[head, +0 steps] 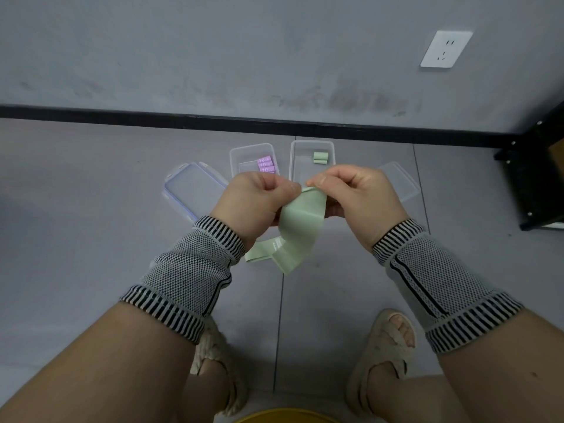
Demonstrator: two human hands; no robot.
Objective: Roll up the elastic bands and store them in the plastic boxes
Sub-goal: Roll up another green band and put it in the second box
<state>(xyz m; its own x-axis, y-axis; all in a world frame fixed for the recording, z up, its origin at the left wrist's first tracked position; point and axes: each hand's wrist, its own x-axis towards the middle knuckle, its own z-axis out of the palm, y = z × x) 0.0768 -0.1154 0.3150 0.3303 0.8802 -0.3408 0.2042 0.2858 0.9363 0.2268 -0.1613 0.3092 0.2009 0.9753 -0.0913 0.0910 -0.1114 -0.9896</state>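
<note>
A pale green elastic band point(297, 230) hangs between my hands above the floor, its lower end folded and dangling. My left hand point(256, 203) and my right hand point(357, 193) both pinch its top edge, thumbs and fingers curled, close together. Behind them on the floor stand two clear plastic boxes. The left box point(241, 154) holds several rolled purple bands point(266, 164). The right box point(297, 148) holds two rolled green bands point(320, 157).
A clear lid with blue clips point(192, 190) lies left of the boxes, another clear lid point(399, 181) lies to the right. A black metal rack leg point(531, 178) stands at far right. My sandalled feet point(387, 340) are below, on grey floor tiles by the wall.
</note>
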